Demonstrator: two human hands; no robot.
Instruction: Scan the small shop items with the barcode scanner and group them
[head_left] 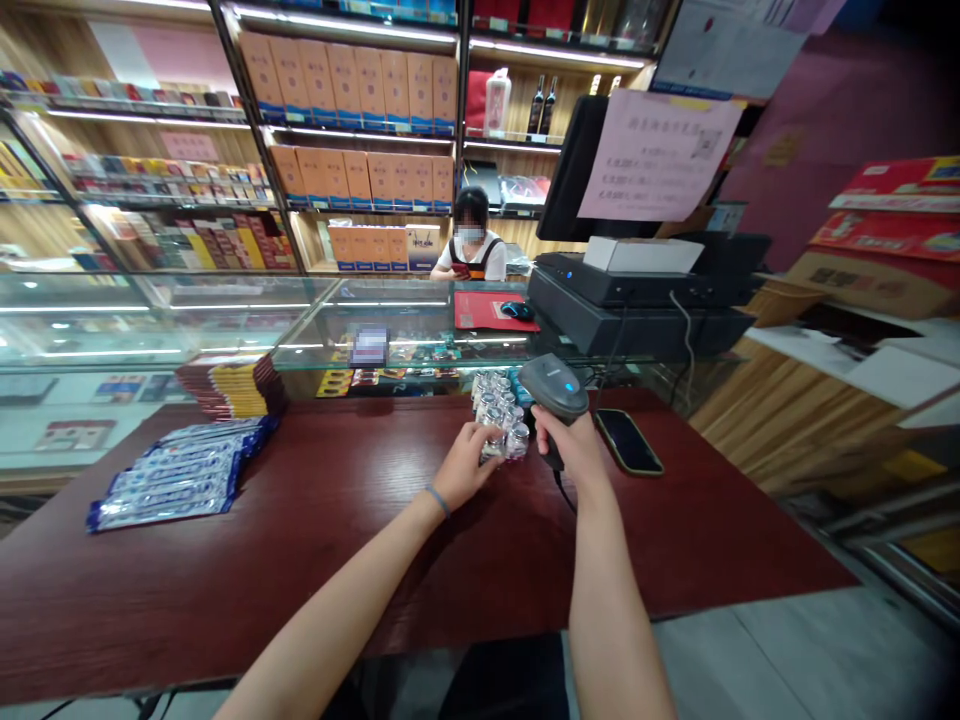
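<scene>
Head view, only one up: person at the brown table [337, 580], both forearms reaching fwd over it. L hand [459, 468], w/ a blue band [438, 502] at the wrist, is at the near end of the jars [491, 408]. Its fingers are curled round a near jar, thumb side toward me; can't tell if they're actually gripping or just resting there. R hand [574, 448] is clenched round the grip of the scanner [555, 385], fingers wrapped at the front. Scanner is held up off the table, blue light lit on top, cable hanging from the grip base. Jars: small, clear w/ silvery lids, bunched in short rows b/w the table's far edge and L hand, just left of the scanner

Phone [630, 442] lies flat, dark screen up, just right of R hand. Far left of table: blue packs [187, 470] fanned in an overlapping row, stack of maroon/yellow boxes [231, 386] right behind

Behind table, glass counter [405, 300] w/ red mat [480, 310], mouse [516, 310] on its R edge. Monitor [564, 170] stands to the right, pink sheet [660, 155] stuck on its back. Co-worker [480, 255] in mask is behind the counter, orange cartons [360, 80] on lit shelves in back
</scene>
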